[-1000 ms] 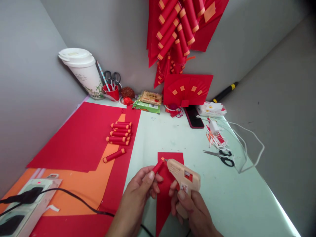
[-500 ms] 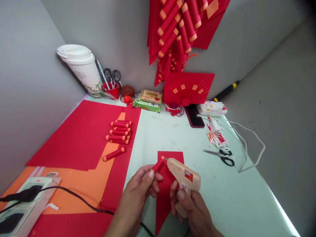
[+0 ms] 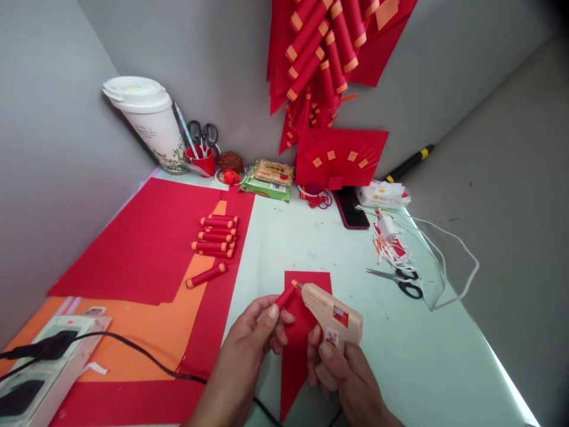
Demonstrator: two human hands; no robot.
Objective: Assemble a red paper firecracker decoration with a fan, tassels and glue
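Between its thumb and fingers, my left hand [image 3: 260, 326] pinches a red paper tube [image 3: 285, 295] with an orange end. My right hand [image 3: 342, 367] is wrapped round the handle of a beige glue gun [image 3: 331, 309], whose metal tip meets or nearly meets the orange end of the tube. Under both hands lies a red paper strip [image 3: 296, 367] with a pointed lower end. Several finished red tubes with orange ends [image 3: 216, 236] are piled on the left, and one single tube [image 3: 207, 276] lies just in front of them.
A power strip [image 3: 57, 356] with a black cord stands at the left on red and orange sheets [image 3: 133, 237]. Scissors [image 3: 400, 281], paper scraps and a phone [image 3: 352, 209] lie at the right. A white cup [image 3: 151, 124] stands at the back; red decorations [image 3: 329, 53] hang above.
Both hands keep their hold on the tube and the glue gun. The view has shifted very slightly; nothing else has visibly moved.
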